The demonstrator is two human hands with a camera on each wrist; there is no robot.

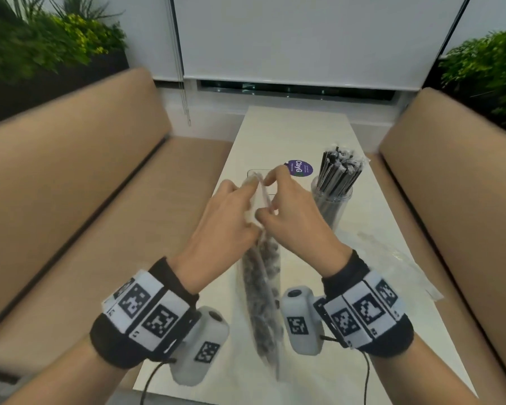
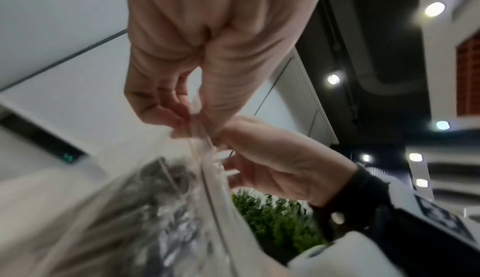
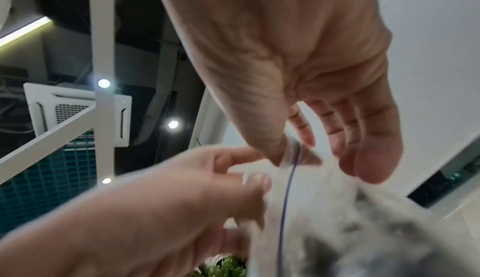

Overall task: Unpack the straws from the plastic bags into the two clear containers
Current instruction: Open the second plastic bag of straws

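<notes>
I hold a clear zip bag of dark wrapped straws (image 1: 263, 287) upright over the white table (image 1: 298, 133). My left hand (image 1: 246, 200) and right hand (image 1: 265, 197) both pinch the bag's top edge, one on each side. The left wrist view shows my left fingers (image 2: 179, 121) on the seal strip, with the right hand (image 2: 259, 154) just below. From the right wrist, my right hand (image 3: 291, 150) pinches the bag (image 3: 337, 220) opposite the left hand (image 3: 194, 189). A clear round container (image 1: 332, 200), packed with black wrapped straws, stands to the right. My hands hide what lies behind them.
A flat, empty plastic bag (image 1: 398, 264) lies on the table's right side. A purple sticker (image 1: 298, 168) sits beyond my hands. Tan bench seats (image 1: 85, 200) flank the narrow table on both sides. Green plants (image 1: 41, 39) stand in the far corners.
</notes>
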